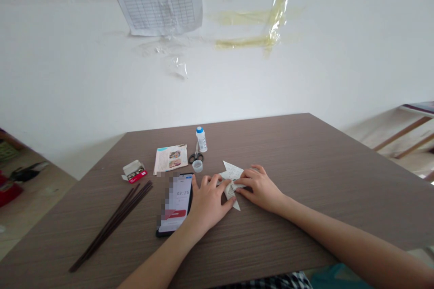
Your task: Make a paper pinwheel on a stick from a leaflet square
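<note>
A pinwheel-shaped piece folded from printed paper (232,170) lies on the table with its pointed corners sticking out. My left hand (210,199) holds it down from the left, thumb and fingertips on the near folds. From the other side my right hand (260,188) grips the paper near its middle, where the fingertips of both hands almost meet. Part of the folded paper is hidden under my fingers. Just left of my left hand lies a phone (179,203) with a timer on its screen.
Behind the phone are a small clear cup (197,166), black-handled scissors (196,157), a white bottle with a blue cap (201,140) and a printed booklet (170,158). An open small box (134,171) and several dark thin sticks (111,226) lie left on the brown table (322,171).
</note>
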Demonstrator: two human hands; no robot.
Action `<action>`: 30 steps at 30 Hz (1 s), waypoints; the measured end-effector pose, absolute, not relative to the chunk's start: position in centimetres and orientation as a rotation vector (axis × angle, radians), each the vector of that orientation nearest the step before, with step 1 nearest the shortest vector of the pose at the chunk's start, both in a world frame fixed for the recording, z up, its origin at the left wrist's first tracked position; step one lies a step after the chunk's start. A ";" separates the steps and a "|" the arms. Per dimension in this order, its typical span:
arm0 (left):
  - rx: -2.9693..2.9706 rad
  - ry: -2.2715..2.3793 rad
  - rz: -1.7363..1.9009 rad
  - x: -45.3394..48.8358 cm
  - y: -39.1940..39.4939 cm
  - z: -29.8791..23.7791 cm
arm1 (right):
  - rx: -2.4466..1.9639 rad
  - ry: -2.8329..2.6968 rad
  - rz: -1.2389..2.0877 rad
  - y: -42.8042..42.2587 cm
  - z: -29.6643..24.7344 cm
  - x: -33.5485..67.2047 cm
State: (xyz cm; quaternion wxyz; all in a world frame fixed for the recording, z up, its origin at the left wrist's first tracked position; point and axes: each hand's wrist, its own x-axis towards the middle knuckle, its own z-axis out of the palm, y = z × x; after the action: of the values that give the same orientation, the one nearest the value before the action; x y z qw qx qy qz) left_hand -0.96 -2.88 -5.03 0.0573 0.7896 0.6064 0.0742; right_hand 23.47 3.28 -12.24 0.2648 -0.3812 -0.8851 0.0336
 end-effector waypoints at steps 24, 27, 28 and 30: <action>2.389 1.812 0.244 -1.3 -3.0 -5.3 | -1.008 -2.392 0.104 3.2 -12.0 23.6; 2.394 1.817 0.243 -1.2 -3.1 -5.3 | -1.013 -2.395 0.111 3.2 -12.0 23.6; 2.399 1.818 0.243 -1.2 -3.1 -5.4 | -1.012 -2.393 0.109 3.2 -12.0 23.6; 2.408 1.824 0.248 -1.2 -3.0 -5.5 | -1.007 -2.388 0.104 3.2 -12.0 23.6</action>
State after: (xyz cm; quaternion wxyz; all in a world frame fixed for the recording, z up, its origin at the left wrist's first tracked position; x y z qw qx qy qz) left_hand -1.16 -3.04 -5.50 0.0552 0.7933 0.6008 0.0816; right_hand 23.63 3.19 -12.01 0.2704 -0.3736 -0.8865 0.0387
